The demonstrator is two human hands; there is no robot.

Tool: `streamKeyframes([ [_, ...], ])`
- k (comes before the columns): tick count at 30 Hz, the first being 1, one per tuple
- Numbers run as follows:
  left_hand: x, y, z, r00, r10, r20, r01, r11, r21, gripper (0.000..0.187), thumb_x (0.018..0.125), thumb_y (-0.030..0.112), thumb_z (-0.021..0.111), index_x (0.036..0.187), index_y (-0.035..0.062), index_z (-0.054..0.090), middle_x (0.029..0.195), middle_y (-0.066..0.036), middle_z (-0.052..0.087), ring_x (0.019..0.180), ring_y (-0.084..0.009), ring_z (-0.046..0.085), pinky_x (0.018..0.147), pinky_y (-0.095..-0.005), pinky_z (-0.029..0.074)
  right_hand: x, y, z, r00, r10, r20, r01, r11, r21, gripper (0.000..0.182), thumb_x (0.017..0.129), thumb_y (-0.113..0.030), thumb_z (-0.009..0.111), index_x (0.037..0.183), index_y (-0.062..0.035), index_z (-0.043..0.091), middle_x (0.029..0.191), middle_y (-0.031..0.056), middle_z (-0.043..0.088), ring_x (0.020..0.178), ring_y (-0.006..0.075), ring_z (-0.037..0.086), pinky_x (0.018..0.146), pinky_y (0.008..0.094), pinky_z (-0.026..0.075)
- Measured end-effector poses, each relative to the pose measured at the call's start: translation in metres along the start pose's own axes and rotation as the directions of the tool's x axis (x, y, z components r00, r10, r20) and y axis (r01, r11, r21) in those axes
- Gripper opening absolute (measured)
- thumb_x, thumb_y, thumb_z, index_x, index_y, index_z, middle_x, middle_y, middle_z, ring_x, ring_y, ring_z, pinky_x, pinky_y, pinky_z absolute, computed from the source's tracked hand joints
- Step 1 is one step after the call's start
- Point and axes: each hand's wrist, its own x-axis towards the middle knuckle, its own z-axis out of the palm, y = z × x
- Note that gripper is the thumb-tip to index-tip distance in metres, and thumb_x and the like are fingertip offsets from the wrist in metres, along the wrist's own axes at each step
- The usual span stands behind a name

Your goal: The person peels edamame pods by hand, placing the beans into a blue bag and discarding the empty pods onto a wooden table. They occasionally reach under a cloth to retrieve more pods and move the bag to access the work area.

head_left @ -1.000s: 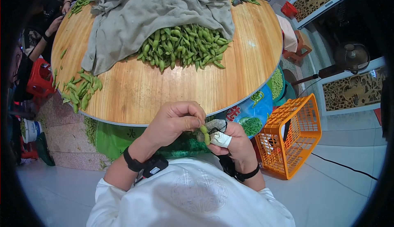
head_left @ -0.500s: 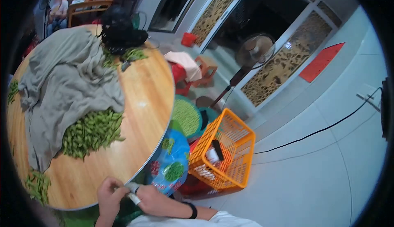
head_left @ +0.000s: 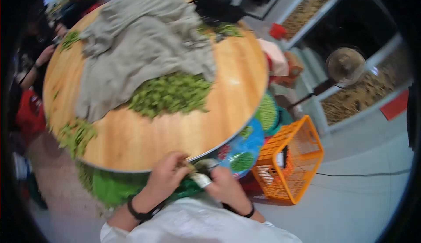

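Observation:
My left hand (head_left: 169, 175) is closed at the near edge of the round wooden table (head_left: 144, 140), its fingertips pinching one end of a small pale item that blur keeps me from naming. My right hand (head_left: 226, 188) is closed just to the right, with whitish wrapping (head_left: 201, 180) showing at its thumb and fingers. Both hands nearly meet. Beyond them, a heap of green pods (head_left: 171, 94) lies on the tabletop, partly under a grey cloth (head_left: 140, 45). A smaller pile of pods (head_left: 76, 136) sits at the table's left edge.
Right of the table stand an orange plastic crate (head_left: 287, 162), a blue patterned tray (head_left: 251, 148) and a basin of green beans (head_left: 266, 112). A fan (head_left: 345, 66) is farther back. Another person's arm (head_left: 37, 65) shows at the left. A black bag (head_left: 215, 8) rests at the table's far side.
The view has swung left, so the table and crate appear farther right and more people show at the left. My hands remain close together, now with both forearms in view.

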Motion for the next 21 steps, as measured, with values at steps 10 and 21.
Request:
streamKeyframes([
  [10,-0.009,-0.001,0.002,0.959,0.267,0.099,-0.281,0.942,0.186,0.04,0.072,0.011,0.072,0.1,-0.0005,0.046,0.073,-0.016,0.059,0.067,-0.0312,0.061,0.057,-0.0349,0.048,0.014,0.01,-0.004,0.992,0.029,0.12,-0.052,0.98,0.192,0.015,0.082,-0.014,0.061,0.089,-0.0011,0.062,0.065,0.0075,0.059,0.056,0.0115,0.053,0.052,0.0266,0.043],
  [21,0.005,-0.016,0.009,0.948,-0.15,0.28,0.245,0.905,-0.347,0.027,0.076,-0.004,0.062,0.096,0.0022,0.045,0.081,-0.003,0.055,0.074,-0.0084,0.054,0.066,-0.0216,0.044,0.01,0.027,0.001,0.943,0.225,0.246,-0.332,0.691,0.642,0.013,0.09,-0.017,0.053,0.085,-0.0062,0.059,0.057,-0.0037,0.05,0.045,0.0029,0.04,0.04,0.0182,0.029],
])
